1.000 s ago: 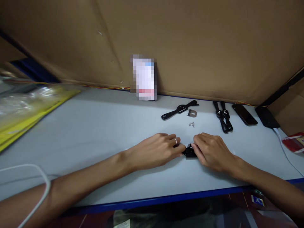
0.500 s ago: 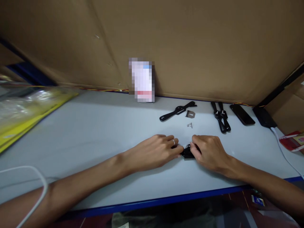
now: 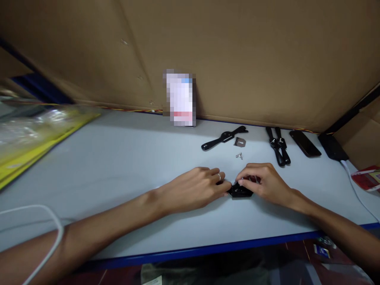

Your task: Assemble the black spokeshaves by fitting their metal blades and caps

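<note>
A black tool (image 3: 242, 192) lies on the table between my two hands. My left hand (image 3: 200, 188), with a ring on one finger, is closed around its left end. My right hand (image 3: 263, 183) pinches at the top of the tool's middle with thumb and index finger; what sits between those fingertips is too small to make out. Beyond the hands lie a small silvery wing screw (image 3: 239, 156), a flat metal blade (image 3: 240, 142) with a slot, and another black two-handled tool (image 3: 225, 137).
Two black tools (image 3: 278, 146) lie side by side at the back right, near a dark phone (image 3: 305, 143) and a black device (image 3: 332, 147) with a white cable. Yellow plastic packaging (image 3: 44, 144) is at the left. A blurred card (image 3: 180, 99) leans on the cardboard wall.
My right hand has loosened from around the tool and now pinches at its middle, so more of the tool shows. My left hand has kept its hold. The view has shifted slightly.
</note>
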Demonstrator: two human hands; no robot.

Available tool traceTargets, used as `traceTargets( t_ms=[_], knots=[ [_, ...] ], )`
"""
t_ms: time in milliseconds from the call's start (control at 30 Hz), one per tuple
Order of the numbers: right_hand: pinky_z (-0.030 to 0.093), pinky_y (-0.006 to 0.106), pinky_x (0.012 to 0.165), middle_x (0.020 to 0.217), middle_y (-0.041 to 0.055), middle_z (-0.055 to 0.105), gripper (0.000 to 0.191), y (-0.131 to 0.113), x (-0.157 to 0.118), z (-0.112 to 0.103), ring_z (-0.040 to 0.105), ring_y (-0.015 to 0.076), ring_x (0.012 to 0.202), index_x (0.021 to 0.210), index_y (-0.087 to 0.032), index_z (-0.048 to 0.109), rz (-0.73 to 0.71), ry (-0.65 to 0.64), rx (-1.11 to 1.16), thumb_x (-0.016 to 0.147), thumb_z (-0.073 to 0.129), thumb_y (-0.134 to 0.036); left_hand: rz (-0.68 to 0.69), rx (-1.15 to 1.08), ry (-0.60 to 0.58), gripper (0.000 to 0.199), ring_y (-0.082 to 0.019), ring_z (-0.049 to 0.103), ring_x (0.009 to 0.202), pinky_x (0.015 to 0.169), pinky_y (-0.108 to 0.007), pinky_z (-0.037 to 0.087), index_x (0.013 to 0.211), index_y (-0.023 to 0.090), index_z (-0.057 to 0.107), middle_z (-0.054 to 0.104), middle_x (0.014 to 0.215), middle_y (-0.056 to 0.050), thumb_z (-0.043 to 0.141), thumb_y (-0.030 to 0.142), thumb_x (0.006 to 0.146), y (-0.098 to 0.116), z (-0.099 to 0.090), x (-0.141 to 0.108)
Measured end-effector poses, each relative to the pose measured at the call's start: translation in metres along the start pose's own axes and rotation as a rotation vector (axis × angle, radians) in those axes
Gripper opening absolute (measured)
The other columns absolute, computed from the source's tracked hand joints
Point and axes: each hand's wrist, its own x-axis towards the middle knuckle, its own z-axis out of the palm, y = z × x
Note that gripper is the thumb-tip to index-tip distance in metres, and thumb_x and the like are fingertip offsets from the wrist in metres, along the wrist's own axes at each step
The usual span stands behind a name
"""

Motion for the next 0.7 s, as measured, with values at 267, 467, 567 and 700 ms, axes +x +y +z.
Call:
traceTargets(
  t_ms=[267,467,567,700],
  knots=[
    [0.035,0.024,0.055,0.061,-0.0045,0.06,0.013,-0.0006,0.0004,0.0019,0.047,0.0081,0.054,0.08,-0.019,0.073,0.1,-0.018,0.086,0.085,0.061,-0.015,0.008,0.014,0.02,0.018,-0.017,0.058,0.067,0.055,-0.032,0.037,0.093,0.018,0.056,0.061,0.077,-0.001,0.052,0.033,0.102,0.0002,0.0009,-0.0001],
    [0.035,0.024,0.058,0.061,-0.0047,0.057,0.012,-0.0031,0.0,-0.0017,0.047,0.0084,0.056,0.072,-0.018,0.064,0.134,-0.012,0.014,0.084,0.063,-0.014,0.002,0.009,-0.001,0.017,-0.017,0.058,0.068,0.055,-0.031,0.036,0.094,0.019,0.055,0.061,0.078,-0.001,0.051,0.033,0.102,0.0005,0.0004,-0.0002],
    [0.035,0.025,0.061,0.066,-0.0038,0.058,0.016,-0.0021,-0.001,-0.0029,0.047,0.009,0.059,0.072,-0.018,0.058,0.086,-0.018,-0.088,0.087,0.063,-0.016,-0.001,0.004,-0.007,0.017,-0.018,0.059,0.069,0.055,-0.032,0.036,0.094,0.019,0.056,0.061,0.078,-0.001,0.051,0.032,0.102,0.0006,0.0007,0.0002],
    [0.033,0.027,0.062,0.07,-0.0012,0.057,0.019,-0.0012,-0.0048,-0.0005,0.045,0.0115,0.063,0.075,-0.019,0.055,-0.015,-0.022,-0.307,0.094,0.057,-0.021,-0.004,0.003,0.002,0.017,-0.018,0.059,0.069,0.055,-0.033,0.036,0.094,0.019,0.056,0.061,0.078,-0.001,0.051,0.033,0.102,0.0003,0.001,0.0003]
  ],
)
